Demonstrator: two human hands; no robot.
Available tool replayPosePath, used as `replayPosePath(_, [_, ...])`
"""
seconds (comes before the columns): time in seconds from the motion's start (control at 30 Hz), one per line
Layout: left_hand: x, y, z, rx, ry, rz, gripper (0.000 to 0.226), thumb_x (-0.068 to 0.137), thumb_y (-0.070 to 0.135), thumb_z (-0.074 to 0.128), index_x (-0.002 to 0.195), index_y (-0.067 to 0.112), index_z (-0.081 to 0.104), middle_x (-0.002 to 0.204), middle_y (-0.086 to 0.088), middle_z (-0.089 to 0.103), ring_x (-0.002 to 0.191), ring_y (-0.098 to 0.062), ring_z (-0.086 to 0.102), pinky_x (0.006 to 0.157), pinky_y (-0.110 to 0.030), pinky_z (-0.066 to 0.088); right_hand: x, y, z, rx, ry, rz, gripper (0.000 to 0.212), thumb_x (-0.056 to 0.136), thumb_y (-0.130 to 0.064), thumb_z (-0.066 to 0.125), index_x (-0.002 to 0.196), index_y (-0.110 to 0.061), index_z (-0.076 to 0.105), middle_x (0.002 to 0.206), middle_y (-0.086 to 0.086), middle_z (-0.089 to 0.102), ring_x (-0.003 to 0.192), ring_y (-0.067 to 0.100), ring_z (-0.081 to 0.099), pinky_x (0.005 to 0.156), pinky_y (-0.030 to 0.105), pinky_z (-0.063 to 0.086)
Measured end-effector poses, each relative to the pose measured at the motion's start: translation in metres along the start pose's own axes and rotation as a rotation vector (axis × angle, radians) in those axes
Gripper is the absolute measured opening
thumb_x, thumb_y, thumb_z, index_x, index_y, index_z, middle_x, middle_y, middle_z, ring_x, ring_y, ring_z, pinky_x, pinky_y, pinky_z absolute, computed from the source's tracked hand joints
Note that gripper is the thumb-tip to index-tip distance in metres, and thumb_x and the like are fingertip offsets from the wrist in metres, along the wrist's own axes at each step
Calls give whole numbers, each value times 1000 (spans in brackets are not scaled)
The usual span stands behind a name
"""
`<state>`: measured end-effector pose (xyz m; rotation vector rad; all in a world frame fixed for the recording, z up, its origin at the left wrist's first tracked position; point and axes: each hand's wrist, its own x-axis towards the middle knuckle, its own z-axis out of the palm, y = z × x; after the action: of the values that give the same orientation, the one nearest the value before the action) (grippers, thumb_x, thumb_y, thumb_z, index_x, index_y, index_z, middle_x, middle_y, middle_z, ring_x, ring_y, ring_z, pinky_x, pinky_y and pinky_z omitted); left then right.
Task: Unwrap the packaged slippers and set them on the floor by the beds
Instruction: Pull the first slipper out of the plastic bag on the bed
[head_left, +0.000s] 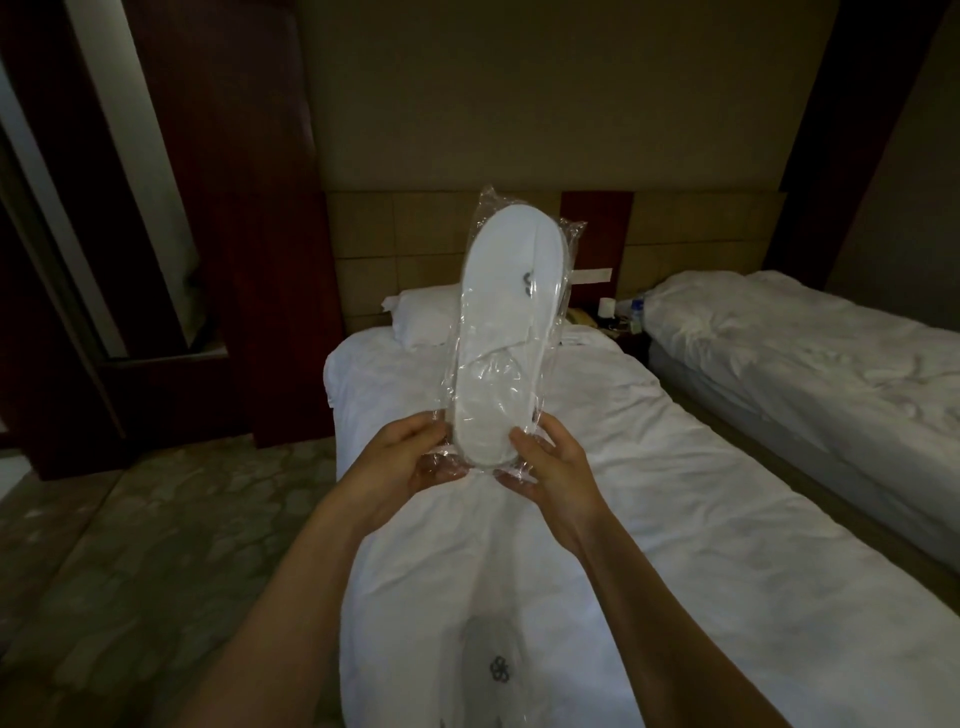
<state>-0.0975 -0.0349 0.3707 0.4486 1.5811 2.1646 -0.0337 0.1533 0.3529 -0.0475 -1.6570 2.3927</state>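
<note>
A pair of white slippers (504, 322) sealed in a clear plastic wrapper stands upright in the air over the near bed (649, 519), toe end up, with a dark logo on the upper. My left hand (410, 457) pinches the wrapper's lower left corner. My right hand (550, 462) pinches the lower right corner. Both hands grip the plastic at the heel end. A second wrapped pair of slippers (498, 670) with a dark flower logo lies flat on the bed below my forearms.
A second bed (810, 364) stands to the right, with a narrow floor gap between the beds. A nightstand (618, 322) with a cup and bottle sits at the headboard. Patterned carpet (156, 545) lies left of the near bed, beside a dark wooden wardrobe (249, 234).
</note>
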Motion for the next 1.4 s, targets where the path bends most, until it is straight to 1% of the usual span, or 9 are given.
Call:
replayPosePath(0.23, [-3,7,1,61,-49,-5,20,96,13,59,106,17,76,108,-13,75,89,-25,74,77,-29,59,2,-2,1,-25,19,-5,28,92,-18,67,119,-23,64,108,0,75,100,21,73,76,35,59])
replayPosePath(0.57, [2,4,3,130,107,52,20,85,10,72,91,28,79,86,-7,76,72,-18,73,67,-27,59,0,-6,8,-143,3,-66,21,92,-13,65,109,-25,64,98,-6,78,88,15,75,70,25,59])
replayPosePath(0.7, [3,8,2,138,74,64,25,87,9,70,100,30,77,88,-4,78,74,-16,74,69,-26,59,6,-15,9,-171,42,-56,14,88,-12,68,100,-12,60,92,2,76,86,19,73,76,34,59])
replayPosePath(0.8, [6,11,1,122,45,57,35,87,6,68,94,38,78,83,-3,77,73,-16,73,69,-26,59,12,-27,10,-112,46,-19,20,87,-15,71,103,-12,59,98,6,74,85,17,73,68,27,58])
replayPosePath(0.93, [8,14,0,88,23,31,37,84,5,63,105,32,76,100,-6,77,85,-22,74,75,-30,59,19,-34,10,-130,55,-42,20,87,-10,71,103,-18,61,102,4,73,90,17,72,67,24,57])
replayPosePath(1.03, [12,15,0,-6,143,19,31,87,3,60,104,22,76,105,-11,75,88,-26,74,77,-33,59,21,-32,10,-111,68,-50,26,87,-10,71,110,-17,59,106,5,74,97,22,72,70,27,58])
replayPosePath(1.13, [15,14,2,-15,416,-44,19,88,4,62,103,14,69,102,-14,71,88,-30,72,72,-33,61,21,-27,12,-96,57,-64,28,86,-11,72,108,-23,60,101,-1,76,94,18,74,70,30,60])
replayPosePath(1.2, [16,12,3,35,542,-100,9,87,10,65,95,12,62,100,-13,64,86,-27,69,62,-30,60,22,-24,14,-124,47,-91,28,87,-10,72,107,-24,59,103,-1,75,95,17,73,77,36,61])
replayPosePath(1.4, [15,10,7,-40,648,-194,31,82,35,75,86,12,55,91,-14,65,73,-28,70,45,-25,54,23,-24,26,-194,12,-187,26,86,-7,71,103,-18,56,100,0,75,92,20,73,84,44,60])
